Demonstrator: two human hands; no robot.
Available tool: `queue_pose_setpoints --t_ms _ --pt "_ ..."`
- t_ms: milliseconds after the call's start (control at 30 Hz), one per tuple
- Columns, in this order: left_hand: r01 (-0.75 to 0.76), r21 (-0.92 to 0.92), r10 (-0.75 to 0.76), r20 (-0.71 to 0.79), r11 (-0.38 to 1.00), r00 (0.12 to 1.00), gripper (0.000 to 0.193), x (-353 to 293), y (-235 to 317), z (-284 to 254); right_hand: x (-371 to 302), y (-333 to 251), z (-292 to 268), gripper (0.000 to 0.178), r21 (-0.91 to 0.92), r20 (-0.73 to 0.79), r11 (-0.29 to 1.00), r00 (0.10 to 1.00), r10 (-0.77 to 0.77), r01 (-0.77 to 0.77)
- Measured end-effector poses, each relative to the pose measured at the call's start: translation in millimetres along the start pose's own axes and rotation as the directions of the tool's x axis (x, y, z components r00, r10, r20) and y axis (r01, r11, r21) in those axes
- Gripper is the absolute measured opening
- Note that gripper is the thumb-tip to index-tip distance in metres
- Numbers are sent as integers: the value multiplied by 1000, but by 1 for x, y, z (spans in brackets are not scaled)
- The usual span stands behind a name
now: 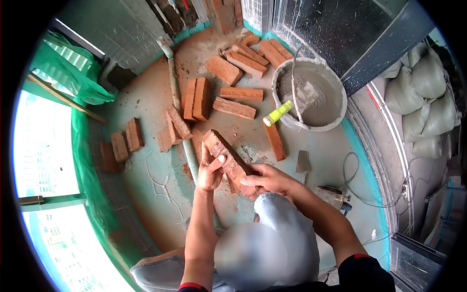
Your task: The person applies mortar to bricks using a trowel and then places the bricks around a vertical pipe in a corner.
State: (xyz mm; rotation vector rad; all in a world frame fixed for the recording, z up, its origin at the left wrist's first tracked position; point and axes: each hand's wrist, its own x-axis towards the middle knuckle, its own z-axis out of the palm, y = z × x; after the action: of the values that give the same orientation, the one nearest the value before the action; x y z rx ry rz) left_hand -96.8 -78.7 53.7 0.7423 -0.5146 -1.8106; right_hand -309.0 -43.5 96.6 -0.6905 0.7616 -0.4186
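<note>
A reddish-orange brick [227,159] is held tilted in front of my knees, its rough side facing up. My left hand [212,170] grips its left side, thumb laid on top. Round the near end wraps my right hand [266,179], with its thumb also on the upper side. Beyond the brick, a grey bucket [343,92] contains wet mortar [321,100]. A trowel with a yellow-green handle [277,114] rests in the mortar, its handle reaching over the rim. A single brick [275,142] lies on the floor below that handle.
Several loose bricks [224,69] lie across the far floor, with more bricks [119,146] at the left. A pipe [174,82] crosses the floor. A flat blade [303,161] and a corded power tool [332,197] are at right. Filled sacks [422,92] stand beyond the door track.
</note>
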Motion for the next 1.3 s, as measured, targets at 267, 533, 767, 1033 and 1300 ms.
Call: queue_pose_setpoints --t_ms 267,533,767,1033,1300 --pt "-246 72 239 101 967 966 75 -62 137 145 -86 -110 114 80 -858 -122 455 767 -631 238" --pt "-429 -70 432 40 901 901 65 -151 148 193 -115 -55 199 81 -988 -16 81 438 -899 130" --pt "-562 -19 549 -189 827 814 62 -204 135 166 -125 -15 247 93 -993 11 34 377 -926 114" --pt "-354 -17 315 -421 935 851 66 -190 85 107 -118 11 253 94 -985 42 -123 515 -856 -125" --pt "-204 -83 156 -390 975 907 50 -195 121 41 -94 -82 145 76 -932 -197 362 824 -531 10"
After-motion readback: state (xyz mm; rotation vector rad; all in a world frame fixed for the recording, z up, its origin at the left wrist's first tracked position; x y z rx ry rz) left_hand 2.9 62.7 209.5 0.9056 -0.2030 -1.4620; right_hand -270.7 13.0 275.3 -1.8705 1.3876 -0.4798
